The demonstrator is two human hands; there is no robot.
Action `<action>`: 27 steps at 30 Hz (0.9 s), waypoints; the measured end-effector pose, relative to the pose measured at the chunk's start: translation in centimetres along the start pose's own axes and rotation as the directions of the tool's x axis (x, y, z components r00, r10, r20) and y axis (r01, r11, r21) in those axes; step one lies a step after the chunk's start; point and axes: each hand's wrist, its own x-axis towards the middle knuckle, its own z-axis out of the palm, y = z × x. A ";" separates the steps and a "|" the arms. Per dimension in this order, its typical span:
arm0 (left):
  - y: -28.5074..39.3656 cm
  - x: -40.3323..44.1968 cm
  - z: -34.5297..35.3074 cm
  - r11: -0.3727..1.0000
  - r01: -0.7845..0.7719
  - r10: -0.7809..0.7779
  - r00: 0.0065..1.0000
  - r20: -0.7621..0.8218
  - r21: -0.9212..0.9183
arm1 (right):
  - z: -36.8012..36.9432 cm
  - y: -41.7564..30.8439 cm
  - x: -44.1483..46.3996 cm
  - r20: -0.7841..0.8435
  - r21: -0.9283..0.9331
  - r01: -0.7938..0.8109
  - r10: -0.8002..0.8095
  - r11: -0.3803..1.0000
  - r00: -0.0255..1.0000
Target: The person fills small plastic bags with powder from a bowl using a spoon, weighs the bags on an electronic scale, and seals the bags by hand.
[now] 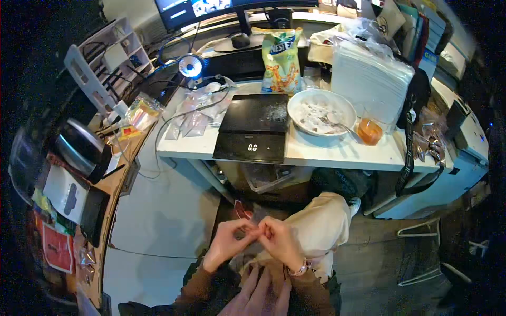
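My left hand (230, 241) and my right hand (278, 241) meet low in front of my body, fingertips pinched together. Between them shows part of a small clear plastic bag (258, 213), blurred; its contents cannot be made out. Beyond my hands, on the white table (197, 149), lies a black digital scale (253, 118) reading 0.0, with white powder specks on its plate. To its right stands a white bowl (322, 112) of white powder with dark lumps and a spoon (342, 125) in it. Several small filled plastic bags (195, 122) lie left of the scale.
Behind the scale stands a Nestea pouch (281, 60). An amber-filled cup (369, 131) is near a stack of white trays (369, 73). A small lit fan (191, 67) and cables stand at the back left. An electric kettle (83, 147) is on the left desk.
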 end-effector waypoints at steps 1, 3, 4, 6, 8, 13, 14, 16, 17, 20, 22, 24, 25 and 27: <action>0.1 0.0 0.1 1.000 -0.024 0.024 0.999 0.035 -0.019 | 0.1 0.0 0.0 0.014 -0.001 0.008 -0.008 1.000 1.000; 0.1 0.1 0.1 0.996 -0.068 0.074 0.992 0.102 -0.059 | 0.0 -0.1 -0.2 0.048 -0.040 0.017 -0.015 0.999 0.999; 0.0 0.0 0.0 0.996 -0.063 0.068 0.994 0.085 -0.062 | -0.1 -0.1 -0.2 0.067 -0.059 0.021 -0.017 0.998 0.998; -0.4 0.0 -0.2 0.986 -0.123 0.137 0.983 0.122 -0.115 | -0.3 0.5 -0.3 0.123 0.027 0.000 -0.003 1.000 0.992; -0.9 -0.1 -0.5 0.979 -0.147 0.165 0.979 0.122 -0.143 | -0.2 1.0 -0.1 0.204 0.194 -0.073 0.032 0.978 0.978; -1.5 -0.3 -0.9 0.945 -0.134 0.195 0.963 0.187 -0.298 | 0.1 -0.9 0.5 0.275 0.607 -0.275 0.128 0.745 0.953; -1.5 -0.4 -0.9 0.952 -0.114 0.170 0.968 0.183 -0.284 | 0.0 -1.0 0.6 0.229 0.419 -0.197 0.106 0.886 0.967; -1.6 -0.5 -1.1 0.961 -0.090 0.141 0.973 0.183 -0.262 | 0.2 -1.1 0.7 0.158 -0.023 -0.028 0.031 0.999 0.987; -1.7 -0.5 -1.2 0.973 -0.118 0.150 0.976 0.156 -0.199 | 0.4 -1.0 0.7 0.157 -0.017 -0.028 0.030 0.999 0.987; -2.0 -0.5 -1.4 0.984 -0.168 0.174 0.978 0.113 -0.068 | 1.0 -0.7 0.3 0.200 -0.443 0.285 -0.216 0.850 0.956; -2.3 -0.2 -1.5 0.980 -0.193 0.196 0.971 0.140 -0.040 | 0.9 -1.1 0.1 0.161 -0.337 0.213 -0.167 0.917 0.973; -2.4 -0.1 -1.3 0.978 -0.206 0.208 0.966 0.152 -0.026 | 0.8 -1.7 0.0 0.112 -0.103 0.073 -0.061 0.992 0.992; -2.4 -0.2 -1.1 0.977 -0.213 0.212 0.973 0.087 -0.002 | 0.8 -1.8 0.1 0.113 -0.102 0.072 -0.061 0.992 0.992; -2.4 -0.7 -0.5 0.975 -0.218 0.219 0.975 -0.035 0.047 | 1.1 -1.7 -0.1 -0.084 -0.070 0.047 -0.053 0.996 0.995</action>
